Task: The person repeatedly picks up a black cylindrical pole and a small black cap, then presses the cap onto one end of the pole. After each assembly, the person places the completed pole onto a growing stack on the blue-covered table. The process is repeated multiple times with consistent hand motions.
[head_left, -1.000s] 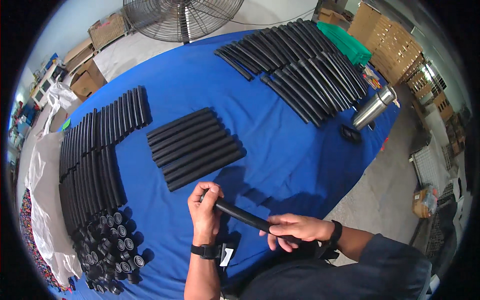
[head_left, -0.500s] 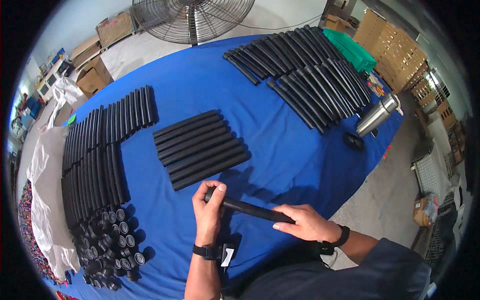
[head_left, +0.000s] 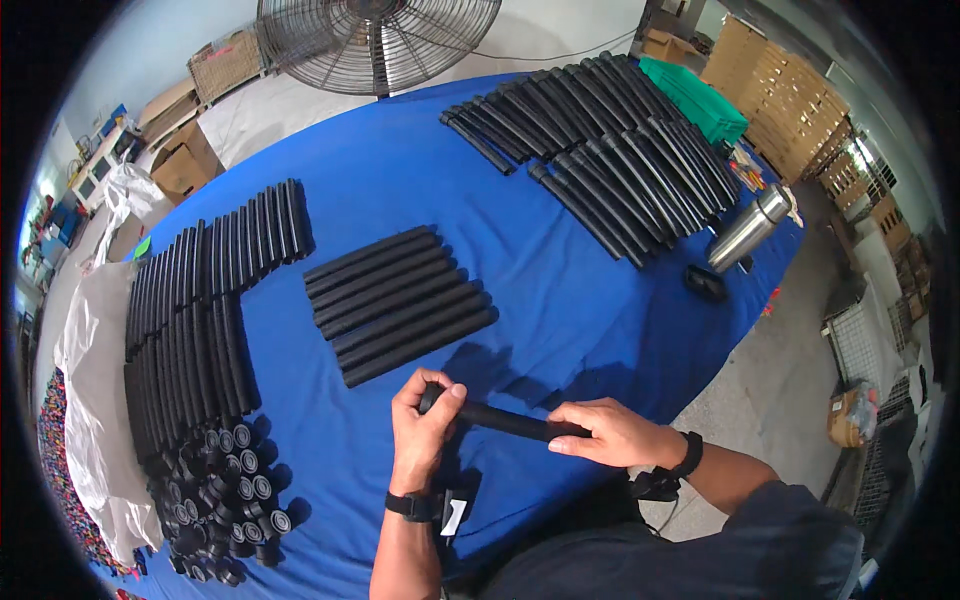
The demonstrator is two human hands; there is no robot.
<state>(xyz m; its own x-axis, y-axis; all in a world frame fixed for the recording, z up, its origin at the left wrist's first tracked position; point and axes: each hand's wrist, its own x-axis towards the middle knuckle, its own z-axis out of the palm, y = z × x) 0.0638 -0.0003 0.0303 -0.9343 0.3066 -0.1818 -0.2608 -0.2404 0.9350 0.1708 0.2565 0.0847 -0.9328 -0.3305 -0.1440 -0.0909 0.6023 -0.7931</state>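
Note:
A black tube [head_left: 505, 421] is held between my two hands above the front of the blue-covered table. My left hand [head_left: 424, 420] is closed around its left end, thumb on top, where a wider rounded black cap [head_left: 430, 397] shows between the fingers; how far it sits on the tube is hidden. At the other end, my right hand [head_left: 622, 436] grips the tube with thumb and fingers. Just beyond my hands lies a row of several black tubes [head_left: 400, 305]. Many loose black round caps [head_left: 240, 490] are heaped to the left.
More black tubes [head_left: 205, 300] lie in rows at the left. Many tubes with thicker ends [head_left: 620, 160] are stacked at the far right, near a green crate [head_left: 695, 98]. A steel flask [head_left: 748, 232] and small black object [head_left: 706, 283] stand right. A large fan [head_left: 375, 45] is behind.
My left hand has shifted slightly right and down along with the tube's end, and more of the rounded cap shows. The right hand keeps its grip, nearly in place.

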